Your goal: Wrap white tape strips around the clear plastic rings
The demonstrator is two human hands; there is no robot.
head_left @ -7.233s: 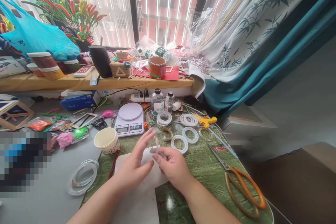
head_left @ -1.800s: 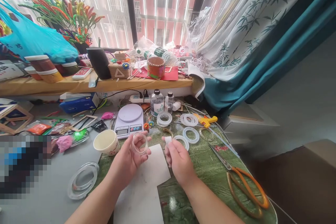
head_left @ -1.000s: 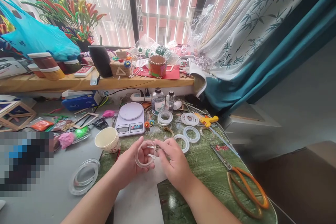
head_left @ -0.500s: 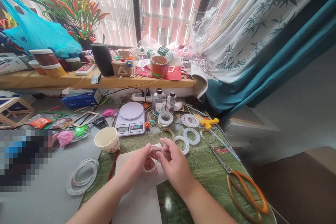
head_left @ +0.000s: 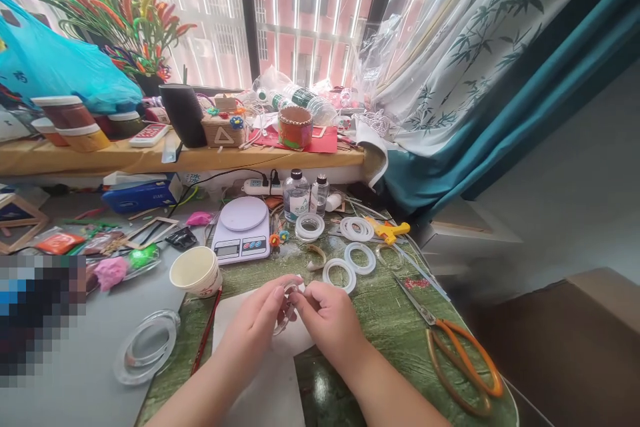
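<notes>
My left hand (head_left: 254, 315) is closed around a clear bangle (head_left: 280, 327), which is tilted above a white sheet of paper (head_left: 267, 390). The thumb and fingers of my right hand (head_left: 334, 317) pinch the same bangle at its upper right side. My fingers hide much of the ring, so I cannot make out any small part between the fingertips. Just beyond my right hand lie a translucent white ring mould (head_left: 327, 275) and a bluish one (head_left: 373, 260). More moulds sit in a stack (head_left: 357, 221) behind them.
Orange-handled scissors (head_left: 463, 363) lie at the right edge. A paper cup (head_left: 187, 269), a brush (head_left: 206, 333) and clear rings (head_left: 120, 363) are on the left. Farther back are a kitchen scale (head_left: 243, 216), two bottles (head_left: 296, 197) and a yellow glue gun (head_left: 390, 231).
My right hand has closed in, its raised index finger now bent down to the bangle. The bangle has turned more edge-on. The whole view has shifted slightly.
</notes>
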